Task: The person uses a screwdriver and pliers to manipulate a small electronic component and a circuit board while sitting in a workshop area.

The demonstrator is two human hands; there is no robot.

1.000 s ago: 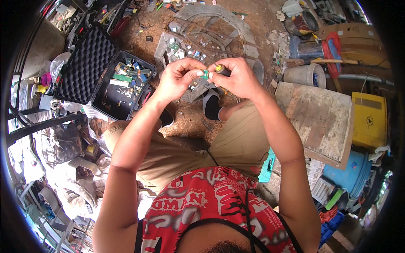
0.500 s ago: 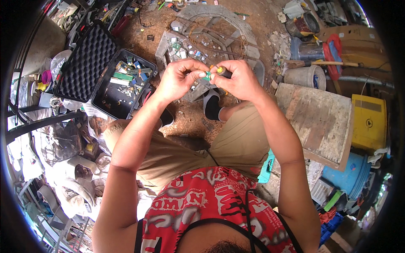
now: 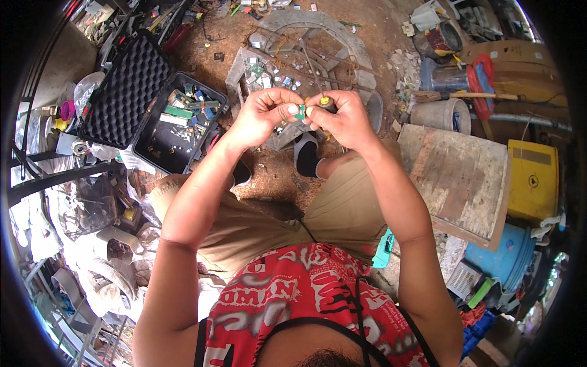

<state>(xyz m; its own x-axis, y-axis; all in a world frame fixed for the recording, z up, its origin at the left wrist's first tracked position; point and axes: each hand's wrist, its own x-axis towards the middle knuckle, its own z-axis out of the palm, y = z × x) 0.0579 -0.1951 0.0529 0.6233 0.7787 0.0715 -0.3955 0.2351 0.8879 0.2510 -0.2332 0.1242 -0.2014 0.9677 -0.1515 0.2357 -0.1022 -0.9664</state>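
Observation:
A small green circuit board (image 3: 300,113) is pinched between the thumb and fingers of my left hand (image 3: 263,114). Right beside it, my right hand (image 3: 343,117) is closed around a screwdriver (image 3: 326,102) with a dark and yellow handle. Its long thin shaft points away from me, over the floor. The right thumb and fingertips also meet the board's right edge; whether they grip it is hard to tell. Beneath both hands, a worn grey frame (image 3: 234,78) holds many small board pieces and chips.
An open black case (image 3: 162,160) with foam in its lid lies to the left, holding circuit boards and small parts. On the right are a wooden board (image 3: 458,177), a yellow box (image 3: 533,177), a blue bucket (image 3: 501,254) and a grey pail (image 3: 435,116).
The screwdriver has turned in my right hand, and its shaft now shows pointing away from me. The circuit board stays between my fingertips, tilted a little differently.

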